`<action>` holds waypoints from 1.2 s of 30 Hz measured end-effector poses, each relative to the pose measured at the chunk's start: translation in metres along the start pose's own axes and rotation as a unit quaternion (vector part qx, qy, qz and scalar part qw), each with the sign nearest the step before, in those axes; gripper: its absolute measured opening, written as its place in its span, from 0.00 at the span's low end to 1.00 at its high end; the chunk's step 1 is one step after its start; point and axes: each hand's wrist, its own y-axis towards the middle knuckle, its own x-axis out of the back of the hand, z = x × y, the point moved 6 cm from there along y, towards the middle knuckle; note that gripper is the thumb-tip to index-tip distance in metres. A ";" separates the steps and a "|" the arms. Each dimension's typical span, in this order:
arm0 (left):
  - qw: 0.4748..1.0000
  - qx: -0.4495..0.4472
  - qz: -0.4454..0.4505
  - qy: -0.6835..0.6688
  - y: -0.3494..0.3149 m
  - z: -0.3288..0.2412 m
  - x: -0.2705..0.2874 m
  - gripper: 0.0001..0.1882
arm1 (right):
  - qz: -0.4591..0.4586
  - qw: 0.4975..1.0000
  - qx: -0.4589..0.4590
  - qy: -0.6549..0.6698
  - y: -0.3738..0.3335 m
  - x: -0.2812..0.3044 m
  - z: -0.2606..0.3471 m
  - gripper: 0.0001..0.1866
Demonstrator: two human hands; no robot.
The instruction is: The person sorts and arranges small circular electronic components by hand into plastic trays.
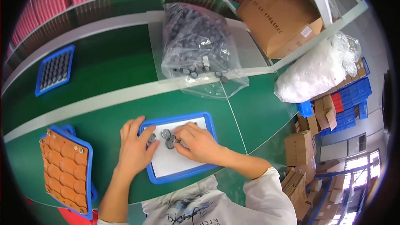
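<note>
A blue-rimmed tray [210,125] with a white lining lies in front of me on the green bench. My left hand [135,148] reaches over its left edge, with thumb and forefinger closed around a small dark grey round part [152,138]. Over the tray's right half, my right hand [198,142] is curled, its fingertips pinching another small grey part beside the loose ones. Between the hands are a few loose grey round parts [166,133], some touching each other. The right fingers partly hide what they grip.
Left stands a tilted blue tray holding an orange moulded insert [64,164]. Farther left, a blue tray [55,70] carries rows of dark parts. A clear bag of grey parts [196,37] rests on the raised shelf. A cardboard box [279,14] and white plastic bundle [312,73] sit right.
</note>
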 end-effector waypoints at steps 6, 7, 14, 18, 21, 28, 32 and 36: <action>0.999 -0.037 -0.029 0.010 0.003 -0.007 0.000 0.17 | 0.018 0.999 -0.027 -0.029 0.023 -0.008 -0.015 0.11; 0.999 -0.037 -0.032 0.015 0.003 -0.006 -0.003 0.17 | 0.015 0.999 -0.022 -0.027 0.022 -0.011 -0.013 0.11; 0.999 -0.015 -0.039 0.007 -0.001 0.001 -0.001 0.20 | 0.082 0.993 -0.053 -0.072 0.008 -0.023 -0.002 0.12; 0.999 -0.010 -0.033 0.006 0.004 0.007 -0.007 0.18 | 0.100 0.990 -0.069 -0.070 0.011 -0.028 -0.011 0.13; 0.999 -0.019 -0.017 -0.031 0.013 0.003 -0.002 0.18 | 0.086 0.991 -0.029 -0.093 0.024 -0.023 -0.011 0.15; 0.999 -0.017 -0.039 -0.009 0.003 0.018 0.001 0.14 | 0.078 0.995 -0.001 -0.054 0.035 -0.035 0.001 0.09; 0.995 -0.027 -0.093 -0.001 -0.007 0.026 -0.027 0.10 | 0.115 0.992 -0.050 0.007 0.020 -0.036 -0.005 0.19; 0.990 -0.051 -0.061 -0.119 0.010 0.007 -0.036 0.08 | 0.109 0.991 -0.072 0.011 0.006 -0.021 -0.025 0.16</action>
